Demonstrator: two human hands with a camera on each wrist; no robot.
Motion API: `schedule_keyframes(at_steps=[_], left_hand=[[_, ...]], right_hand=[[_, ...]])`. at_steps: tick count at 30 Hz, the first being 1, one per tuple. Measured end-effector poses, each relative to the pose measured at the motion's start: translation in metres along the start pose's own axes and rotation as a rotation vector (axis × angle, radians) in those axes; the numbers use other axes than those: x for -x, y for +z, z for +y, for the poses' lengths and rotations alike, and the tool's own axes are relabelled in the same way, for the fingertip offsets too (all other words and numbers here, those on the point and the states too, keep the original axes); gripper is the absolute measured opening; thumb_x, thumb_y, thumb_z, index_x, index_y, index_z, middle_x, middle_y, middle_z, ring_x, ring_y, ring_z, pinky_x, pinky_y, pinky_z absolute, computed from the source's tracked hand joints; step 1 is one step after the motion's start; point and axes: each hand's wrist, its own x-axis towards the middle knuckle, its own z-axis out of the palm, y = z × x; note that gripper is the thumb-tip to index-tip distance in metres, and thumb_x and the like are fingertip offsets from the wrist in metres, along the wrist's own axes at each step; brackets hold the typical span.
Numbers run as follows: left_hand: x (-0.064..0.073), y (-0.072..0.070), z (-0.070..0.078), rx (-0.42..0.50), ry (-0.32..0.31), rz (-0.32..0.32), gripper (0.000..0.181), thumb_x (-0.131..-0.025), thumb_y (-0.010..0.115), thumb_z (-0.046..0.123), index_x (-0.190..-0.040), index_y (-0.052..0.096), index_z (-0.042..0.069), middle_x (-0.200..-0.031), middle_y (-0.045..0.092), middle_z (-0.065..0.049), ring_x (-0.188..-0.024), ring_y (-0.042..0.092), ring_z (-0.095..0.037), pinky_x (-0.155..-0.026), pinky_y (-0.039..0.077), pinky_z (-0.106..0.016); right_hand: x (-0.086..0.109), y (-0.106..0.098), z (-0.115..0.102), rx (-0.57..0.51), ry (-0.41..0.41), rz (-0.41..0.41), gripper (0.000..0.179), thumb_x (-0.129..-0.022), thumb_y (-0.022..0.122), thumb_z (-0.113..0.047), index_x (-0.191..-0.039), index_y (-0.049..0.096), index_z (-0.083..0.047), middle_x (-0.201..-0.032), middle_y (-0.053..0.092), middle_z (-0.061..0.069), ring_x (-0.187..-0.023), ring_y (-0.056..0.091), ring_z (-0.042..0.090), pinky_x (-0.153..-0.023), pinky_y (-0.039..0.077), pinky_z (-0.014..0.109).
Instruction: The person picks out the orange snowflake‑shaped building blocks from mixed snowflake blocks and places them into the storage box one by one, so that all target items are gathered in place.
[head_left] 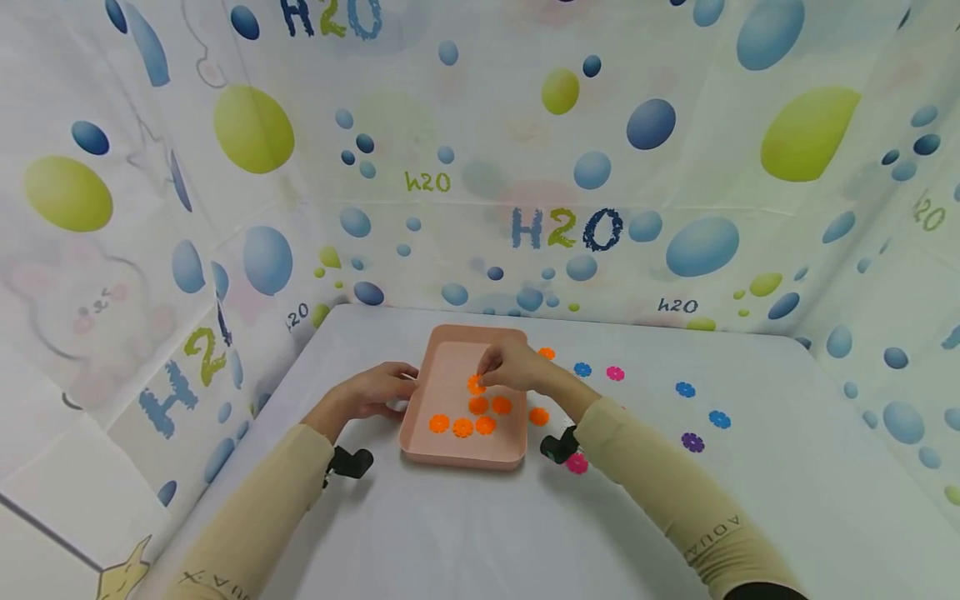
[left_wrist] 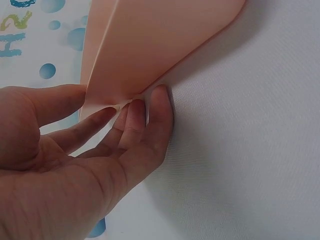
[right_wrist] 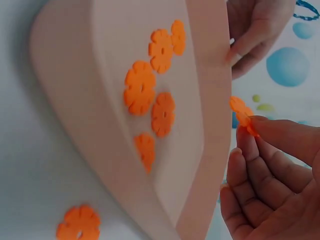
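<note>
A pink rectangular tray (head_left: 465,460) lies on the white table, with several orange flower-shaped pieces (head_left: 462,427) flat on its floor. Over the tray, my right hand (head_left: 513,364) pinches another orange flower-shaped piece (right_wrist: 243,116) between thumb and fingertips; in the right wrist view it is held clear of those lying below. My left hand (head_left: 375,390) is at the tray's left side. Its fingers (left_wrist: 160,120) are loosely bent, with the tips against the outer wall (left_wrist: 150,45) and low near the table.
Right of the tray lie loose orange flower pieces (head_left: 538,416), blue ones (head_left: 685,389), pink ones (head_left: 615,373) and a purple one (head_left: 692,442). A white curtain (head_left: 480,175) printed with bubbles hangs behind the table and along both sides.
</note>
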Motion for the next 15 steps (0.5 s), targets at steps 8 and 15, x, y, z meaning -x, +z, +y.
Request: schedule_keyframes(at_steps=[8,15], left_hand=[[0.000,-0.002,0.000,0.018,-0.001,-0.003,0.052,-0.101,0.058,0.010,-0.148,0.039,-0.002,-0.146,0.043,-0.026,-0.121,0.047,-0.037,-0.104,0.050,-0.055],[-0.002,-0.002,0.000,0.021,0.001,-0.006,0.052,-0.101,0.058,0.009,-0.148,0.039,-0.002,-0.146,0.042,-0.025,-0.120,0.049,-0.036,-0.104,0.050,-0.056]], right_hand=[[-0.022,0.016,-0.010,0.130,0.102,-0.112,0.005,-0.091,0.072,-0.005,-0.092,0.077,-0.005,-0.086,0.071,0.002,-0.081,0.060,0.017,-0.073,0.053,0.025],[-0.035,0.030,-0.006,0.156,0.133,-0.145,0.010,-0.092,0.068,-0.003,-0.087,0.076,-0.006,-0.082,0.069,0.002,-0.072,0.058,0.016,-0.064,0.051,0.024]])
